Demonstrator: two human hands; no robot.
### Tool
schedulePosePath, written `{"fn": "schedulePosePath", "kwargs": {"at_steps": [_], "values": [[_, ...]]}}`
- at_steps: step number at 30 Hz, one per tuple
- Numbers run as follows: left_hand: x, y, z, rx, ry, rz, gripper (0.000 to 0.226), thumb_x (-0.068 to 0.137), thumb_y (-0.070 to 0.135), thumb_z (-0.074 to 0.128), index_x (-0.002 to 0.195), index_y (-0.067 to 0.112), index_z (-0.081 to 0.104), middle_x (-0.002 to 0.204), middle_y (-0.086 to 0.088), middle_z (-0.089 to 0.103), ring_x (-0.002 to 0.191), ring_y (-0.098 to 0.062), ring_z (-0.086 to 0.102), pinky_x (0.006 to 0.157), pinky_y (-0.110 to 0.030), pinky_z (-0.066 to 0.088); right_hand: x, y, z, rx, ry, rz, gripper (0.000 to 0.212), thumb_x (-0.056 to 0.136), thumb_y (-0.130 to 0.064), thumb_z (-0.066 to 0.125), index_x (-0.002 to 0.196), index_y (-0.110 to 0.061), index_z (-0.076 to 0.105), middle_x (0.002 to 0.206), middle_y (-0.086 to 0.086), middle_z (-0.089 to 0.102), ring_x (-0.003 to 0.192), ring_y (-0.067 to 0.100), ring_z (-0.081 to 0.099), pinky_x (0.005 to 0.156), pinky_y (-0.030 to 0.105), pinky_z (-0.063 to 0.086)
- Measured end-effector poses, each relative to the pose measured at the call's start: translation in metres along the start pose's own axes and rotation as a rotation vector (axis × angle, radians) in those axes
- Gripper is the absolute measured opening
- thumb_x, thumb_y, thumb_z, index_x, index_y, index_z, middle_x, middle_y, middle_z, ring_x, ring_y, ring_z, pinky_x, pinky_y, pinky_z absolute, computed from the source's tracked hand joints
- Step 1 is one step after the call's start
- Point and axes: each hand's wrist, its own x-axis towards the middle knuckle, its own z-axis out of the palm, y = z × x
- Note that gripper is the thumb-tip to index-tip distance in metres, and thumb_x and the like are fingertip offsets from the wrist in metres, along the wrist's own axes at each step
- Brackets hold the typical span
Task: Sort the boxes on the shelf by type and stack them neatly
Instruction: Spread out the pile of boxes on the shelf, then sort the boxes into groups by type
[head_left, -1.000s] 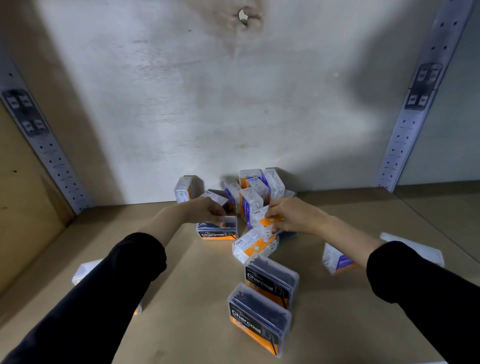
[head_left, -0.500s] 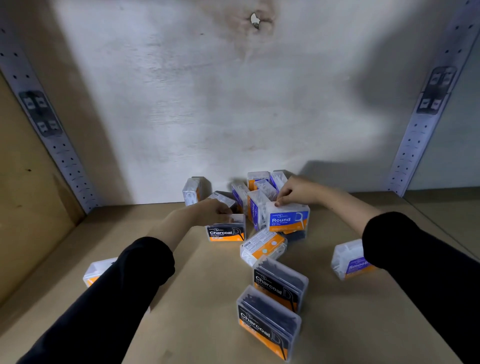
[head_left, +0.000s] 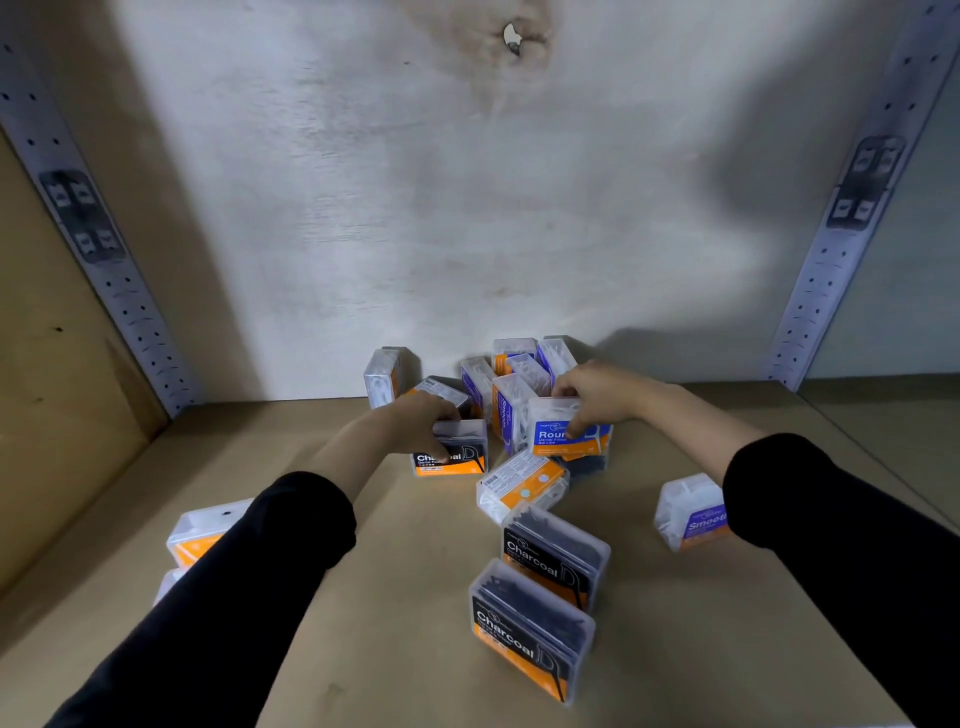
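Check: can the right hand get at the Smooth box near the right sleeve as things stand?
Probably yes, once free. The right hand grips the Round box; the Smooth box stands alone beside the right forearm, nothing on top.

Dim, uneven light, soft dark shadows on back wall (head_left: 467, 208) above both grips, wide-angle bending at edges, slight blur.

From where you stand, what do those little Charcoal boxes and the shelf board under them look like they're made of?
Charcoal boxes: apparently clear, glossy plastic; dark contents show through the walls, and the edges catch the light. The printed black and orange label could be paper or film.
Shelf board: probably matte fibreboard or unfinished wood; flat tan, without shine or clear grain.
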Motion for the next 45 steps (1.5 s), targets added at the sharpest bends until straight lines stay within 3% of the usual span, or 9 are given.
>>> {"fn": "schedulePosePath", "kwargs": {"at_steps": [3,7,10,15,19,21,30,36,45], "values": [[-0.009,0.003,-0.006,0.021,0.03,-0.008,0.051,0.077,0.019,0.069,0.126,0.012,0.054,0.121,-0.009,0.062,0.111,-0.025,0.056,0.077,-0.024,0.037,-0.004,-0.001,-0.003,0.008,0.015,0.002,0.038,0.077,-0.019,0.072,0.111,-0.005,0.061,0.117,0.009,0.065,0.087,0.015,0.056,0.058,0.015,0.041],[-0.029,0.008,-0.021,0.008,0.063,-0.013,0.046,0.078,0.018,0.069,0.121,0.009,0.057,0.115,-0.012,0.063,0.098,-0.024,0.054,0.072,-0.022,0.034,-0.016,-0.005,-0.012,0.014,0.056,0.018,0.036,0.074,-0.017,0.074,0.106,-0.005,0.065,0.113,0.011,0.068,0.095,0.023,0.064,0.082,0.035,0.052],[-0.048,0.013,-0.033,-0.009,0.058,-0.035,0.047,0.077,0.021,0.07,0.121,0.009,0.057,0.109,-0.009,0.062,0.09,-0.018,0.048,0.072,-0.023,0.035,-0.031,-0.012,-0.02,0.003,0.088,0.041,0.037,0.071,-0.016,0.076,0.105,-0.005,0.065,0.111,0.011,0.068,0.096,0.024,0.064,0.084,0.035,0.051],[-0.084,0.024,-0.041,-0.031,0.025,-0.047,0.051,0.076,0.023,0.073,0.122,0.011,0.056,0.121,-0.008,0.061,0.11,-0.024,0.056,0.088,-0.031,0.045,-0.064,-0.025,-0.032,-0.006,0.102,0.072,0.042,0.07,-0.018,0.078,0.107,-0.005,0.066,0.111,0.012,0.069,0.096,0.025,0.065,0.083,0.034,0.051],[-0.11,0.034,-0.034,-0.016,-0.004,-0.044,0.047,0.075,0.022,0.075,0.116,0.009,0.058,0.107,-0.005,0.06,0.096,-0.019,0.052,0.078,-0.025,0.039,-0.09,-0.034,-0.036,-0.014,0.108,0.087,0.046,0.07,-0.019,0.077,0.112,-0.003,0.064,0.115,0.012,0.067,0.102,0.025,0.064,0.086,0.034,0.051],[-0.12,0.038,-0.028,-0.011,-0.026,-0.067,0.05,0.076,0.023,0.074,0.12,0.009,0.057,0.114,-0.005,0.06,0.105,-0.021,0.054,0.084,-0.028,0.042,-0.102,-0.037,-0.037,-0.008,0.099,0.091,0.046,0.071,-0.018,0.077,0.113,-0.003,0.063,0.116,0.012,0.067,0.103,0.025,0.064,0.088,0.035,0.051],[-0.139,0.052,-0.002,-0.005,-0.052,-0.099,0.054,0.077,0.021,0.073,0.125,0.009,0.053,0.13,-0.008,0.055,0.119,-0.025,0.052,0.095,-0.031,0.043,-0.135,-0.041,-0.038,-0.004,0.085,0.109,0.043,0.073,-0.019,0.076,0.111,-0.004,0.064,0.116,0.011,0.066,0.106,0.025,0.062,0.089,0.033,0.049],[-0.135,0.06,0.01,-0.018,-0.047,-0.096,0.056,0.078,0.021,0.071,0.129,0.009,0.049,0.135,-0.008,0.051,0.122,-0.025,0.049,0.097,-0.03,0.041,-0.143,-0.04,-0.037,-0.002,0.081,0.125,0.04,0.073,-0.02,0.077,0.108,-0.004,0.065,0.115,0.012,0.066,0.09,0.017,0.058,0.062,0.02,0.043],[-0.131,0.053,0.026,-0.098,-0.039,-0.136,0.057,0.077,0.023,0.071,0.129,0.012,0.049,0.134,-0.008,0.05,0.122,-0.025,0.049,0.101,-0.035,0.041,-0.141,-0.04,-0.035,-0.02,0.068,0.119,0.041,0.073,-0.02,0.076,0.109,-0.004,0.064,0.115,0.011,0.066,0.09,0.017,0.057,0.062,0.02,0.042]]}}
